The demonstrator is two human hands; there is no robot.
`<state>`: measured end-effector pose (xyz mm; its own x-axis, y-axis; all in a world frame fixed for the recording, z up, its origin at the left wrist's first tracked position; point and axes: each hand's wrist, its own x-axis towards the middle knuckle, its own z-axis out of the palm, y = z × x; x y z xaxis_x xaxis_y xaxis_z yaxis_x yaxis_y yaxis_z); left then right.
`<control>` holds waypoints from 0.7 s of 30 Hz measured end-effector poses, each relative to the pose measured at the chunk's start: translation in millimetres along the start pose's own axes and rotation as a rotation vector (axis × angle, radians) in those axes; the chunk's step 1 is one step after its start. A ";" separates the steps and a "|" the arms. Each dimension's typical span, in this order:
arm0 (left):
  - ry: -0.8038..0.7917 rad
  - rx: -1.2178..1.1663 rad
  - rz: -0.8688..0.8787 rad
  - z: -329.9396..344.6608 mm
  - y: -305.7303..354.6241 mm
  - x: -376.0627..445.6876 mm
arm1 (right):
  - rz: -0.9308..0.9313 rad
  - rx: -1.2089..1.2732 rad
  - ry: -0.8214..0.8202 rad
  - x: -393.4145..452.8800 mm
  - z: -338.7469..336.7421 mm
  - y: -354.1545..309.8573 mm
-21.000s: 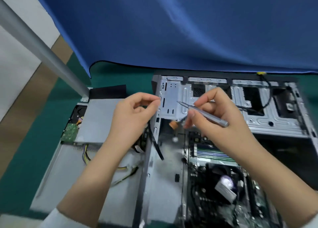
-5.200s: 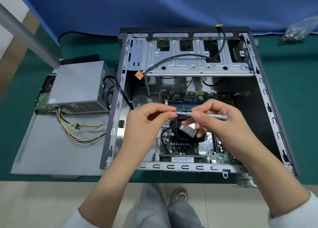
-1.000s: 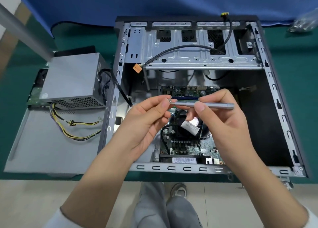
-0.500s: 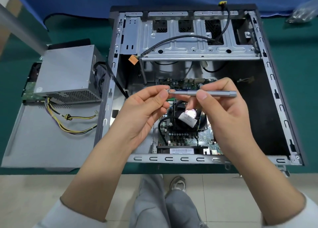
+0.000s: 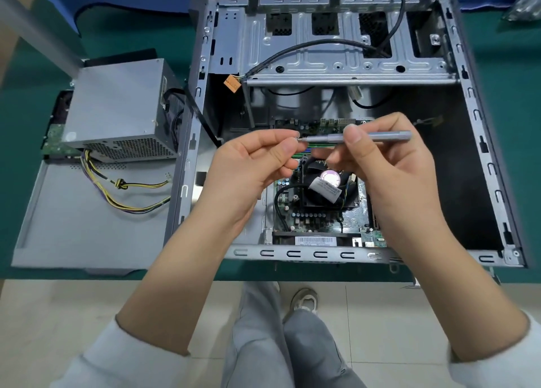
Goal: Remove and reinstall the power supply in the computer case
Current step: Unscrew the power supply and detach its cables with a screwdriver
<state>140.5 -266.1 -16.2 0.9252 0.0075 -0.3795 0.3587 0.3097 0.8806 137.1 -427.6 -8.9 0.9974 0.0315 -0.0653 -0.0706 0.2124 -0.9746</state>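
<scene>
My right hand pinching a slim grey screwdriver at frame centre, my left hand pinching its tip (screw too small to confirm), over the open computer case, power supply outside it at left on the side panel.

- The screwdriver I hold is smooth, matt grey metal.
- At ten o'clock, the power supply is dull sheet metal with a perforated grille.
- The computer case frame is bare stamped steel with a satin sheen.
- The table looks like matt green cloth.
</scene>
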 end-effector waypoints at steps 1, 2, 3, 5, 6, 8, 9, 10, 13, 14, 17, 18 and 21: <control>0.011 0.035 0.033 0.1 -0.5 0.1 | 0.000 -0.023 -0.006 -0.2 -0.5 1.1; 0.027 0.067 0.067 0.0 -1.3 0.6 | 0.003 -0.039 -0.013 -0.4 -0.8 2.1; 0.042 0.093 0.091 0.0 -1.7 1.1 | 0.014 -0.042 -0.019 -0.6 -1.0 2.9; 0.055 0.129 0.122 1.2 -1.7 1.1 | 0.055 -0.015 -0.019 -0.6 -1.8 3.3; 0.047 0.140 0.133 2.1 -1.5 0.4 | 0.079 0.009 -0.018 -0.6 -2.6 3.6; 0.000 0.125 0.141 4.5 0.0 -2.2 | 0.114 0.067 -0.026 -0.1 -5.5 3.4; -0.027 0.105 0.138 4.5 0.5 -3.2 | 0.124 0.101 -0.032 0.1 -7.3 3.0; -0.044 0.105 0.130 3.1 0.7 -3.4 | 0.131 0.137 -0.033 0.3 -9.4 2.3; 0.004 0.397 0.081 -5.5 -0.4 1.2 | 0.134 0.217 -0.016 2.4 -18.5 -2.6; 0.009 0.672 0.060 -9.8 -2.3 5.3 | 0.133 0.227 -0.003 3.2 -22.4 -4.8; -0.151 1.329 -0.069 -17.4 -10.5 14.6 | 0.139 0.230 0.028 3.6 -34.2 -9.7; -0.207 1.371 -0.123 -16.6 -14.1 17.1 | 0.140 0.231 0.034 3.1 -37.3 -10.4; -0.281 1.430 -0.131 -11.1 -19.4 21.5 | 0.134 0.233 0.045 1.2 -43.4 -11.8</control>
<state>152.1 -261.3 -44.6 0.8100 -0.1792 -0.5583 0.1007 -0.8955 0.4334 139.9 -472.4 -6.8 0.9783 0.0317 -0.2049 -0.1985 0.4287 -0.8814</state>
